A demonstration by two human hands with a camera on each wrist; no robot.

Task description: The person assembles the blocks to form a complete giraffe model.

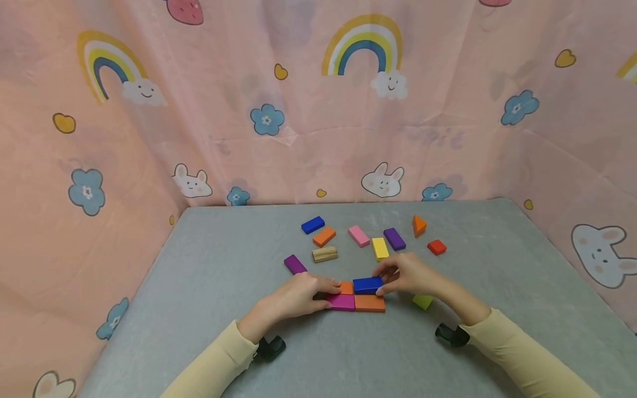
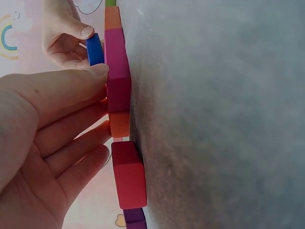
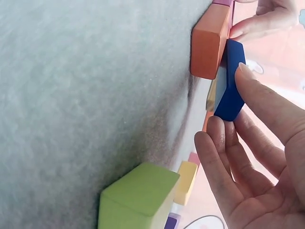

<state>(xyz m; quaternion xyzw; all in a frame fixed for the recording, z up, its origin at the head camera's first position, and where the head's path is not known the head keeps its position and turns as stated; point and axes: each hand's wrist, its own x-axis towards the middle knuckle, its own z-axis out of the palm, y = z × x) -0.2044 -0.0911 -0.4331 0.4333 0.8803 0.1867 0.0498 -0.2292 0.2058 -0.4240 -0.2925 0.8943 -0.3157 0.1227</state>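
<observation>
With thumb and fingers my right hand (image 1: 410, 275) pinches a blue rectangular block (image 1: 367, 286). In the right wrist view this block (image 3: 231, 83) is tilted, with a gap beneath it. Below it lies an orange block (image 1: 370, 303), end to end with a magenta block (image 1: 342, 302). Another orange block (image 1: 346, 287) sits behind the magenta one, partly covered by fingertips. My left hand (image 1: 301, 294) touches the magenta block with its thumb, fingers extended toward the orange block behind. A red block (image 2: 129, 175) lies beside that hand, hidden in the head view.
Behind the hands are scattered a purple block (image 1: 296, 264), a wood-coloured piece (image 1: 324, 254), a blue block (image 1: 313, 225), a yellow block (image 1: 380, 249), an orange triangle (image 1: 419, 225) and a red block (image 1: 437, 247). A green block (image 1: 422, 301) lies under the right wrist.
</observation>
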